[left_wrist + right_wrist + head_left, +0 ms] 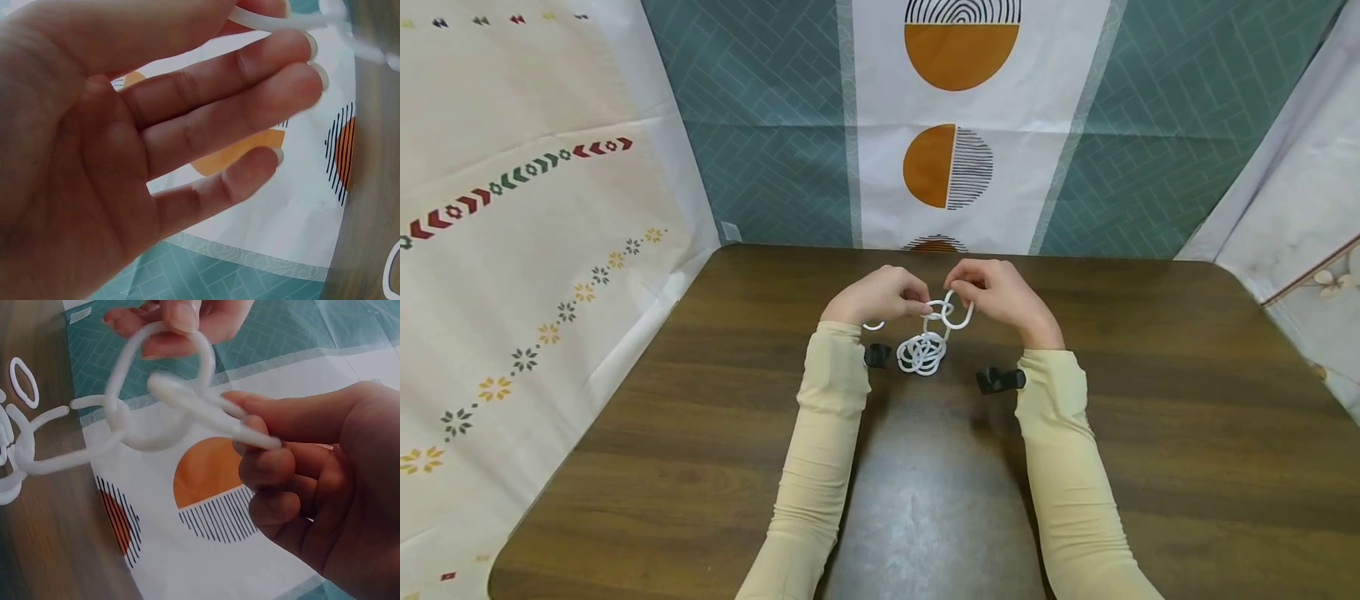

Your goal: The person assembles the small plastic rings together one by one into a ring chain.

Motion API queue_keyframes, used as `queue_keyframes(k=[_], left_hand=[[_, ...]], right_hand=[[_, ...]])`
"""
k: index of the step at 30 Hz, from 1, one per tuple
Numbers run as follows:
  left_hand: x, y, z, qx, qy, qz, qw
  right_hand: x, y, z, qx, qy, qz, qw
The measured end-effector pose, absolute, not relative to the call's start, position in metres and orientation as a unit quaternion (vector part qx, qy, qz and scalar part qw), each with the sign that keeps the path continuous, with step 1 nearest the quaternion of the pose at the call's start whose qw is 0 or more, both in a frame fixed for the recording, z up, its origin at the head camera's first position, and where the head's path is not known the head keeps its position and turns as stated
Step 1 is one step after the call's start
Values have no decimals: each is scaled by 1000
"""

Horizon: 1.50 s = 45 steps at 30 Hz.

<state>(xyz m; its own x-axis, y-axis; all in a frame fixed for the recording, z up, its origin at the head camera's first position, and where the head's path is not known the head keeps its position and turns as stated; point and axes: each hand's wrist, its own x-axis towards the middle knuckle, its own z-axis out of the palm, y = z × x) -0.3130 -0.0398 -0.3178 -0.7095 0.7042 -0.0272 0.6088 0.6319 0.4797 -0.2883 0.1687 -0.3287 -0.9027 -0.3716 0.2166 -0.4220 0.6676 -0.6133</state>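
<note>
My left hand (883,296) pinches a white plastic ring (115,378) between thumb and index finger, its other fingers stretched out in the left wrist view. Thumb and fingers of my right hand (996,292) grip a second white ring (215,415), which crosses the left hand's ring and looks looped through it. A bare end of this second ring shows at the right fingertips. From the left hand's ring, linked rings run down to a heap of white rings (922,354) on the table.
A single loose white ring (24,382) lies on the brown wooden table (1150,433), close to the left hand. Behind the table's far edge hangs a teal and white patterned cloth (760,150). A light cloth (512,275) covers the left side.
</note>
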Motion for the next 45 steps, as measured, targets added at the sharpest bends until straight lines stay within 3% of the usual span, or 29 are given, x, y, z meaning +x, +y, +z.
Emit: queue_keyframes(k=[16, 26, 38, 45], left_hand=[[-315, -44, -317, 352, 888, 267, 128], [-316, -60, -318, 322, 885, 313, 121], [-317, -68, -315, 323, 888, 308, 113], [-317, -75, -313, 331, 882, 314, 114]], right_hand=[[-289, 169, -328, 208, -890, 405, 36], [-291, 164, -335, 225, -837, 497, -39], [-290, 160, -335, 265, -858, 432, -80], [-294, 159, -339, 252, -874, 411, -64]])
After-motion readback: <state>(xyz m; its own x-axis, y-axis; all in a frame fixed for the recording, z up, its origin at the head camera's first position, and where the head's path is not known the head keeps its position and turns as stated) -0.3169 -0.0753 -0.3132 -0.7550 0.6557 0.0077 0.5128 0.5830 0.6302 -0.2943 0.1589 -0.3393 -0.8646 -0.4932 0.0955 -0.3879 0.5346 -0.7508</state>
